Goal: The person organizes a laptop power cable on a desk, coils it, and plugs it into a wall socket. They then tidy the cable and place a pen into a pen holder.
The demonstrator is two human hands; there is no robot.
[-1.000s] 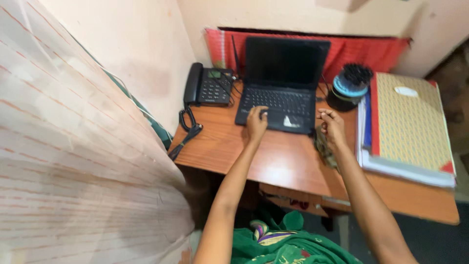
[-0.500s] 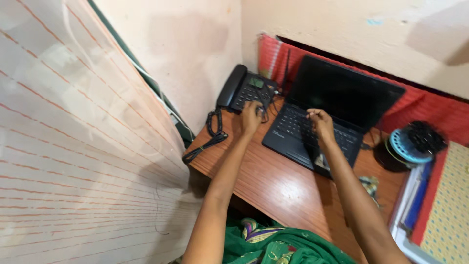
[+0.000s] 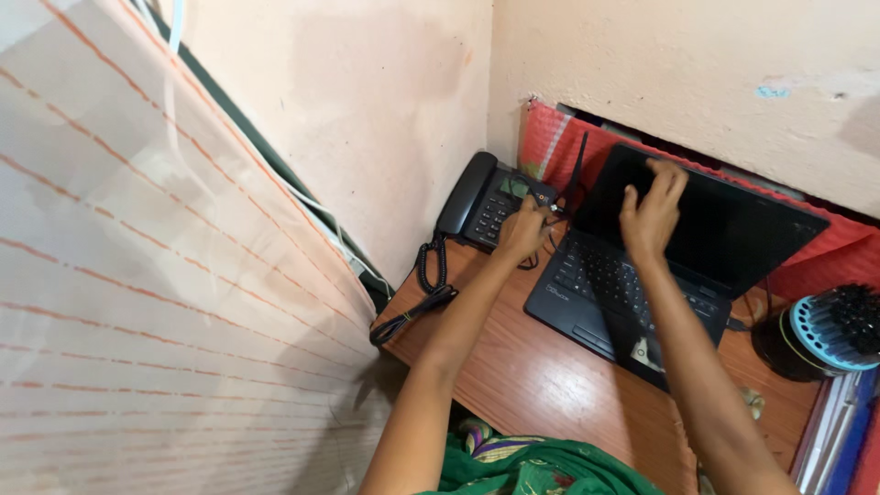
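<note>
While laptop (image 3: 642, 275) sits open at counter (image 3: 513, 385) corner, right hand (image 3: 653, 213) fingers spread against screen, steadying lid; left hand (image 3: 522, 229) fingers pinching cable beside phone (image 3: 481, 202).

The laptop screen (image 3: 724, 234) is the largest display: a dark, unlit rectangle tilted back against the red cloth at about two o'clock from the middle of the view, its left part crossed by the right hand (image 3: 649, 213). A small greenish-grey phone display (image 3: 512, 187) sits on the black desk phone at about twelve o'clock, just left of the laptop. A pale sticker (image 3: 647, 352) marks the laptop's palm rest at about four o'clock
</note>
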